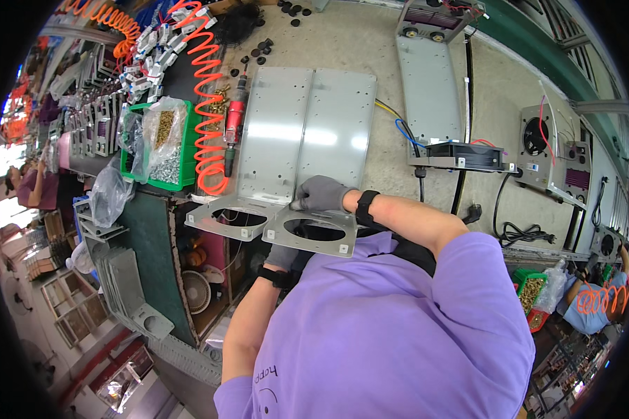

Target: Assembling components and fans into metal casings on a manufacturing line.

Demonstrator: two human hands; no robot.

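Metal panels [276, 126] | right hand [321, 193]: curled above | left hand [281, 257]: part-hidden below

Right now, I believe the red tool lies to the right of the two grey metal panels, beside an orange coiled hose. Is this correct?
Not quite: in the head view, the red tool lies to the left of the two grey metal panels, beside an orange coiled hose.

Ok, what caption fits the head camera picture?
Gloved right hand at the bend of two metal plates, left hand partly hidden, red tool beside them.
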